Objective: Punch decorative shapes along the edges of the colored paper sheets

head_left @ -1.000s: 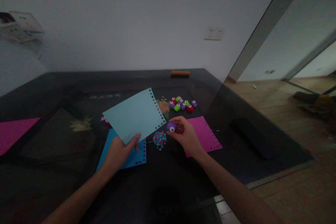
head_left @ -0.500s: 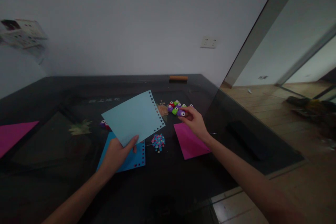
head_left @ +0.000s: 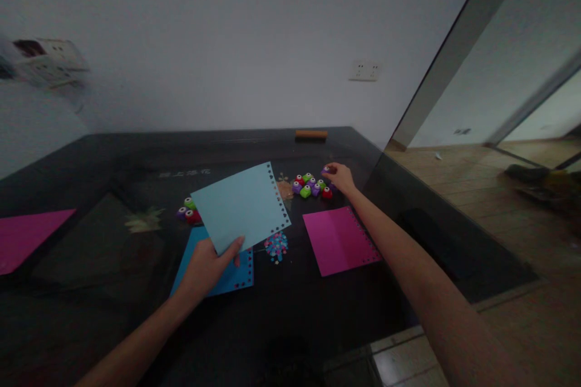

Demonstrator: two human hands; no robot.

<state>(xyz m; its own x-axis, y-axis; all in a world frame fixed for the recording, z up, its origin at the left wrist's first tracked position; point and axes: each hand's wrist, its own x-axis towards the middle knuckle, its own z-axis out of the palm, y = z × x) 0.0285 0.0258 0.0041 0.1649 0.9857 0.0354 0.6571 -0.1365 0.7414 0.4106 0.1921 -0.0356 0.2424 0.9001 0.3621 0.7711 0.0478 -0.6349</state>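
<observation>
My left hand point(head_left: 216, 261) pinches a pale blue paper sheet point(head_left: 240, 205) at its lower edge, holding it tilted above the table. Small shapes are punched along the sheet's right edge. Under it lies a darker blue sheet point(head_left: 186, 256), also punched at the edge and partly hidden by the hand. At the right, my right hand point(head_left: 341, 178) closes its fingertips on a purple paper punch point(head_left: 325, 170) with a white, eye-like top. Beside that hand stand several punches point(head_left: 306, 191) in red, green and purple. A pink sheet point(head_left: 336, 239) with a punched edge lies below the right forearm.
Confetti point(head_left: 276, 245) is heaped mid-table, by the blue sheets. More punches point(head_left: 188, 211) stand left of the pale sheet. Another pink sheet point(head_left: 31, 236) lies far left. A brown bar point(head_left: 311, 135) lies near the wall, and a dark flat object point(head_left: 431, 242) at the right.
My right hand has moved back and slightly right, with a purple punch now raised at its fingertips. The pale blue sheet, still in my left hand, has shifted slightly right in view.
</observation>
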